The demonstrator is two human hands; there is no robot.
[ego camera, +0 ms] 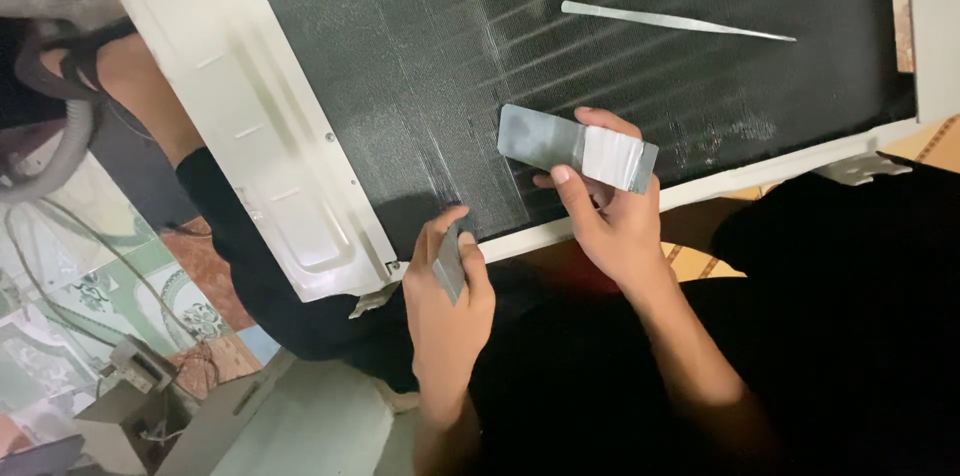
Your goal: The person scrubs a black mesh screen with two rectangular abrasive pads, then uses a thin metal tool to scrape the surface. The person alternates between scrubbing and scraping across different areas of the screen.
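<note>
Two hands at the lower edge of a big dark finned coil panel, which lies tilted across the view in a white sheet-metal casing.

Right hand: fingers closed round a flat grey metal strip with white tape wrapped on its right end. Thumb lies across the front, fingertips curl over the top edge. Strip lies nearly flat on the fins, long axis roughly level, left end free and jutting out over the coil.

Left hand: pinching a small thin grey metal piece between thumb and fingers, held edge-on. Sits just at the coil's bottom rim, close to the casing corner. Can't tell if the piece touches the fins.

Hands are near each other but apart.

Edges: white bottom rail runs right of the right hand; a casing foot bracket hangs past it. Left casing flank runs diagonally up to the top left.

Open room: wide bare fin area above and right of the strip. Only a long thin silver sliver lies there, well away from both hands. Fins show pale scuffed patches near the strip.

Off the panel: patterned tile floor at left, grey hose and loose wires, small metal bits lower left. Dark clothing fills the lower right.
</note>
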